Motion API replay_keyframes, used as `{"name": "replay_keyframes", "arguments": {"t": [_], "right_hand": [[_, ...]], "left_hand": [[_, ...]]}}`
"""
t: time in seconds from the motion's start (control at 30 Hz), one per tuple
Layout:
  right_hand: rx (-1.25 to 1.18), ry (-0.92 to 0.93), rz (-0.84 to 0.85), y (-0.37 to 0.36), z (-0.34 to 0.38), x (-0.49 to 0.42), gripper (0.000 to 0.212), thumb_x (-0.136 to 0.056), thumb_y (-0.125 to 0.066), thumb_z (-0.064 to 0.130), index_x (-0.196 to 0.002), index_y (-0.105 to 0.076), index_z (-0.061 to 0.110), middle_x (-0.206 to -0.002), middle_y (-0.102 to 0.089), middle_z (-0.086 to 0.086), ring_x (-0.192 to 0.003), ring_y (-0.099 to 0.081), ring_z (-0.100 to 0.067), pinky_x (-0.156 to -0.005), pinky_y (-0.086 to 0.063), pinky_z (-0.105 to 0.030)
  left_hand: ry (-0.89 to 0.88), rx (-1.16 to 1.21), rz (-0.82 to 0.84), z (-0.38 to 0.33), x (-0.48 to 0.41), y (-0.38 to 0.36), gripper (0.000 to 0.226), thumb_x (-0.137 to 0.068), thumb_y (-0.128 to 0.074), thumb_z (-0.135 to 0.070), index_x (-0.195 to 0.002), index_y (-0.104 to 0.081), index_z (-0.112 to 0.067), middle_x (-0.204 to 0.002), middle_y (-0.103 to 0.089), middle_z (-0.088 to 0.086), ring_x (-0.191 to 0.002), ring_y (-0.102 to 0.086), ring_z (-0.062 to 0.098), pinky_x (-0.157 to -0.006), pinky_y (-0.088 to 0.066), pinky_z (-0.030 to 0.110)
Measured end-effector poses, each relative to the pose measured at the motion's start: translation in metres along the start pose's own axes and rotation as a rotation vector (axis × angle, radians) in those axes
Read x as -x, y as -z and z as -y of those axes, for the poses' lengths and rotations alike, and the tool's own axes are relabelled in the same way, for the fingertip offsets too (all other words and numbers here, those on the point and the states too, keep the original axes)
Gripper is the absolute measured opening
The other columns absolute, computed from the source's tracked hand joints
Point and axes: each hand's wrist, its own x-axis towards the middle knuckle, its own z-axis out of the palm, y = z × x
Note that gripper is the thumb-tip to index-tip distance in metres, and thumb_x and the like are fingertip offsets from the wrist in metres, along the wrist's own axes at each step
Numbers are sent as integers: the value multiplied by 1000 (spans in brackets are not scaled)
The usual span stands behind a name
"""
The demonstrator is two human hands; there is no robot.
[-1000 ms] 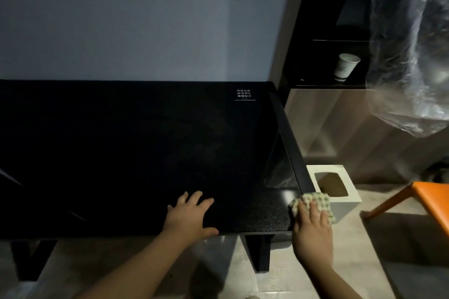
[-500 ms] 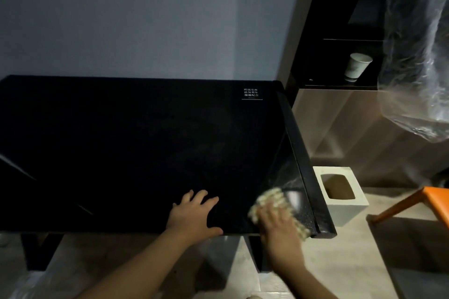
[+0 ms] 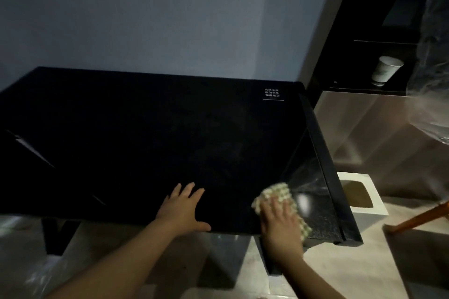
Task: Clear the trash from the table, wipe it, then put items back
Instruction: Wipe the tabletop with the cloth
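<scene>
Small print [image 3: 273, 93], perhaps Chinese, on table [image 3: 145, 128]

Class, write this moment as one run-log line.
step: wipe | right hand: presses cloth on table | left hand: flat on table

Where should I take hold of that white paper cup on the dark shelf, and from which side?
Probably round the side wall of the paper cup, midway up, coming from the open front of the shelf. It stands mouth up and widens toward the rim, so a wrapping grip should not slip upward. A board above it makes a top reach look awkward.
</scene>
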Motion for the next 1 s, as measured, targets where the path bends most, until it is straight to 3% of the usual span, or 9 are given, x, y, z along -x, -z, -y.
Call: {"name": "replay_keyframes", "arguments": {"t": [0.2,0.3,0.43,0.6,0.67,0.73,0.83,0.93,1.0], "right_hand": [[97,352,96,-8,39,10,54,-70,-37,39,-124,-44,35,-119,-66,15,-105,-66,-14,-95,-41,-29],[141,210,51,9,-5,-6,68,-71,-35,29,-138,-46,24,-140,-50,1,-125,-53,-26,-97,-46,-35],[47,-151,11,16,-20,-15,52,-101,-19,33,-151,-6,31,-160,1,-1,-147,0,-26,-118,-9,-38],[112,183,-19,-23,59,-1,55,-72,-36,34,-124,-53,24,-127,-61,-3,-111,-61,-35,-99,-34,-42],[137,350,55,-26,78,12,50,-73,-38,39,-122,-46,32,-124,-62,9,-113,-58,-25,-102,-24,-37],[149,422,50,-23,69,8,51,-73,-41,40,-124,-45,34,-122,-64,13,-113,-61,-19,-101,-37,-31],[128,253,41,-7,27,-11,62,-70,-50,30,-132,-52,25,-132,-58,0,-116,-60,-31,-88,-51,-39],[70,-45,40,8,17,-18,53,-97,-23,31,-150,-15,32,-159,-6,-1,-147,-9,-29,-116,-16,-39],[12,-115,15,3,39,-16,54,-96,-20,31,-150,-19,28,-159,-11,-5,-146,-10,-33,-116,-16,-42]], "left_hand": [[-54,-4,10,10,-3,6,96,-78,-65,-56,-151,-8,-33,-160,1,-7,-148,2,24,-117,-23,39],[-98,-12,-3,18,-2,9,91,-79,-66,-52,-151,-13,-33,-160,-4,-8,-148,-2,20,-116,-26,37],[-130,0,-41,26,1,7,87,-81,-65,-51,-151,-16,-30,-159,-8,-8,-148,-4,16,-117,-22,34],[-136,7,-62,27,1,4,87,-83,-64,-51,-151,-15,-28,-160,-7,-6,-148,-2,16,-117,-19,32],[-144,7,-57,27,1,4,87,-83,-63,-51,-152,-15,-27,-160,-7,-5,-148,-2,18,-117,-17,31],[-150,7,-53,27,1,5,87,-84,-63,-50,-152,-14,-26,-160,-7,-4,-148,-2,18,-118,-17,32],[-158,22,-51,29,2,5,87,-84,-64,-48,-152,-14,-26,-160,-7,-5,-148,-1,17,-118,-18,32],[-170,44,-52,31,4,3,85,-85,-63,-47,-152,-15,-25,-160,-7,-5,-148,-1,16,-118,-18,31],[-178,40,-61,33,4,2,85,-85,-63,-48,-152,-16,-25,-160,-8,-5,-148,-2,16,-118,-18,31]]}}
